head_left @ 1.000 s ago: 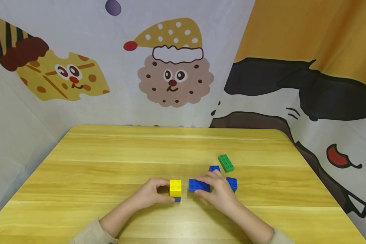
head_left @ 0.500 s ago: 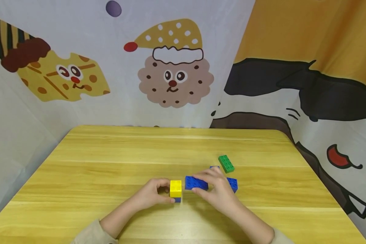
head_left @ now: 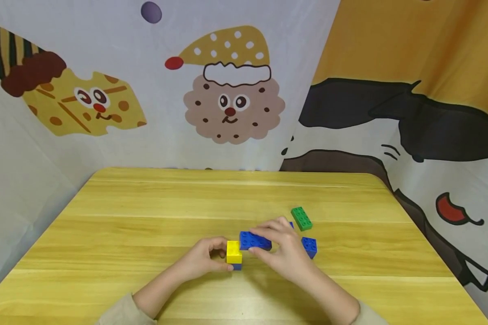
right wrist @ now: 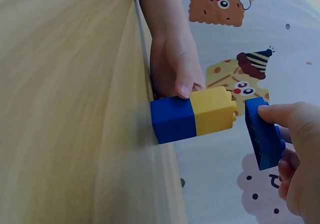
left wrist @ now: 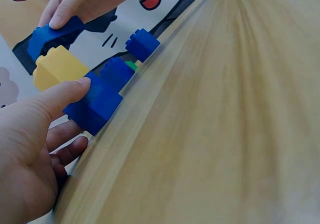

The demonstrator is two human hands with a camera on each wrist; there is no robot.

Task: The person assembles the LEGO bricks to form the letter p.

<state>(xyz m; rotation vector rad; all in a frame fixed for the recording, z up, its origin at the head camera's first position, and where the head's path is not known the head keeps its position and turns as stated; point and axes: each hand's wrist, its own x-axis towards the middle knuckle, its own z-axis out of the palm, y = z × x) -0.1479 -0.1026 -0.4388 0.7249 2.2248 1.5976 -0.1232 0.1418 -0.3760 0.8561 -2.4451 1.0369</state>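
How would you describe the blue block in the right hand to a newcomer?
On the wooden table, the left hand grips a lower blue block topped by a yellow block. Above and to the right of the yellow block, the right hand pinches an oblong blue block. It is the only blue one held up clear of the table.

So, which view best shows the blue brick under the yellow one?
The right wrist view: two broad sides of the blue brick show. In the left wrist view the left hand covers part; the head view shows only a strip below the yellow brick.
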